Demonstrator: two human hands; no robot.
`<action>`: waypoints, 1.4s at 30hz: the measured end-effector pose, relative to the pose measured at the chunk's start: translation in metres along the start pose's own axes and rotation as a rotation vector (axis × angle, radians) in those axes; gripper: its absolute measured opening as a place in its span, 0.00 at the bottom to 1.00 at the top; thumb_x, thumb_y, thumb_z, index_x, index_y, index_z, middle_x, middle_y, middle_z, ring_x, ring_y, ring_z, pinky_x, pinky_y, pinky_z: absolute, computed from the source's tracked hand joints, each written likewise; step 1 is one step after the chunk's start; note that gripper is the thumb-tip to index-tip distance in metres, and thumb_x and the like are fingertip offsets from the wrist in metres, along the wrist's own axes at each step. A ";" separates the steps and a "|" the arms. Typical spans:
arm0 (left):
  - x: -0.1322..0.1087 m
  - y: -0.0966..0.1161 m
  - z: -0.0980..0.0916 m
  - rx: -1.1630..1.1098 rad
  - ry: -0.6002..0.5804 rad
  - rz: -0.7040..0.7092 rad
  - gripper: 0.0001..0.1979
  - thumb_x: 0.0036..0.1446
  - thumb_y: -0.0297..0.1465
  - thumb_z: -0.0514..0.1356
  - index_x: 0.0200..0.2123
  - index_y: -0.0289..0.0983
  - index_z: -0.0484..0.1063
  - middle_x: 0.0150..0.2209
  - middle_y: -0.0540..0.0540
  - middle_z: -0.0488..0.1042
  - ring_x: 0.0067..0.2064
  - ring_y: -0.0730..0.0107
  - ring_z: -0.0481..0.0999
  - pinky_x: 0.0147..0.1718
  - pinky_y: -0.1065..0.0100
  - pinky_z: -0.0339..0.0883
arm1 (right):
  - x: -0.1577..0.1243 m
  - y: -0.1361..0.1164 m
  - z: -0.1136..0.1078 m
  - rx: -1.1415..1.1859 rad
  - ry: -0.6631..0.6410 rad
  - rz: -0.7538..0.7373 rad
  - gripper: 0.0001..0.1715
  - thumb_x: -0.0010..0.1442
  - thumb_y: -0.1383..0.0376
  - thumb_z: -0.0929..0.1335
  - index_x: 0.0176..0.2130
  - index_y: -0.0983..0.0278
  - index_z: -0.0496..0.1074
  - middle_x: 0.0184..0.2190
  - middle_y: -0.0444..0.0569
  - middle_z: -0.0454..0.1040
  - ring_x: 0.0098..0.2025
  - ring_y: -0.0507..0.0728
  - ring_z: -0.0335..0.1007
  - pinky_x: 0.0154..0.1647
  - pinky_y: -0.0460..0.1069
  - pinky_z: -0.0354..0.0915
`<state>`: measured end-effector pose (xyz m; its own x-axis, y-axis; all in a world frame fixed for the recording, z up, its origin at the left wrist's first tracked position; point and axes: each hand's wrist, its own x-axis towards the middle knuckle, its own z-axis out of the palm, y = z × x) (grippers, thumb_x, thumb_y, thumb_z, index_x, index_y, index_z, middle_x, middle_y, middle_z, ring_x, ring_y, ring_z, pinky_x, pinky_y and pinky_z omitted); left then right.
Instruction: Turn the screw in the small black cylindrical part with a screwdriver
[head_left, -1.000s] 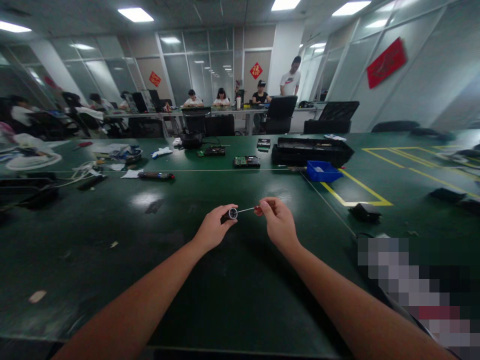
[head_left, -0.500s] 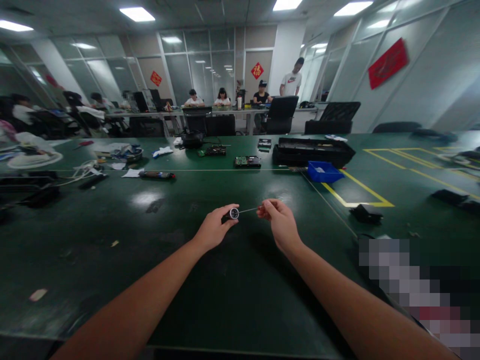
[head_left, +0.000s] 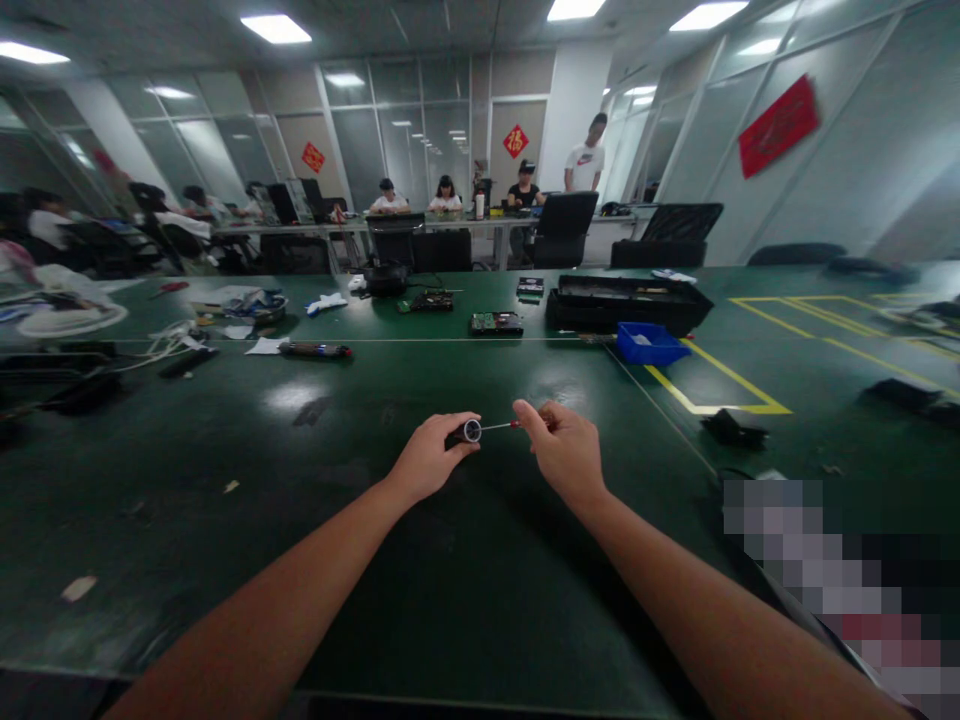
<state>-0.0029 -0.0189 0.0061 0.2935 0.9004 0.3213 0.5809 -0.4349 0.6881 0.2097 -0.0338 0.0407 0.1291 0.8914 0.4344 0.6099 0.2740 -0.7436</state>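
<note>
My left hand (head_left: 429, 457) is closed around a small dark cylindrical part (head_left: 472, 431) with a silvery ring-shaped end facing me. My right hand (head_left: 568, 448) grips a screwdriver (head_left: 514, 424) by its handle, mostly hidden in the fingers; a red collar shows by the thumb. Its thin metal shaft points left, and the tip reaches the ringed end of the part. Whether the tip sits inside the part or only touches its rim I cannot tell. Both hands are held over the green table (head_left: 420, 600).
A blue bin (head_left: 651, 344) stands at right beside a long black tray (head_left: 626, 305). Circuit-board pieces (head_left: 496, 323) lie mid-back. A dark pen-shaped tool (head_left: 315, 350) is at left, near white cables (head_left: 169, 342). A black block (head_left: 735, 428) lies at right. People sit at desks behind.
My right thumb has lifted and the fingers have shifted along the screwdriver, uncovering its red collar. My left hand keeps the part nearly still.
</note>
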 end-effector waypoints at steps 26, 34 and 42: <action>-0.001 -0.003 -0.002 0.016 0.014 -0.027 0.21 0.61 0.32 0.64 0.57 0.44 0.72 0.53 0.46 0.76 0.54 0.57 0.71 0.57 0.54 0.62 | 0.000 0.003 0.001 -0.124 0.016 -0.076 0.38 0.63 0.39 0.64 0.14 0.61 0.65 0.11 0.40 0.60 0.15 0.50 0.54 0.22 0.49 0.50; 0.000 -0.002 -0.001 0.009 0.026 -0.007 0.21 0.60 0.30 0.64 0.57 0.44 0.73 0.53 0.46 0.76 0.54 0.58 0.72 0.56 0.55 0.63 | 0.005 0.004 -0.001 -0.147 0.026 -0.003 0.39 0.64 0.39 0.62 0.14 0.61 0.65 0.11 0.42 0.62 0.17 0.51 0.57 0.25 0.50 0.52; -0.001 -0.001 -0.002 0.049 0.009 -0.013 0.21 0.61 0.31 0.64 0.57 0.45 0.72 0.51 0.47 0.76 0.53 0.59 0.73 0.54 0.56 0.65 | 0.003 0.004 0.000 -0.137 -0.025 -0.076 0.35 0.65 0.41 0.63 0.20 0.61 0.70 0.15 0.43 0.65 0.19 0.52 0.60 0.25 0.50 0.52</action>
<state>-0.0056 -0.0188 0.0064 0.2788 0.9060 0.3186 0.6210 -0.4231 0.6598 0.2124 -0.0303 0.0389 0.0602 0.8794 0.4723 0.7185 0.2903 -0.6321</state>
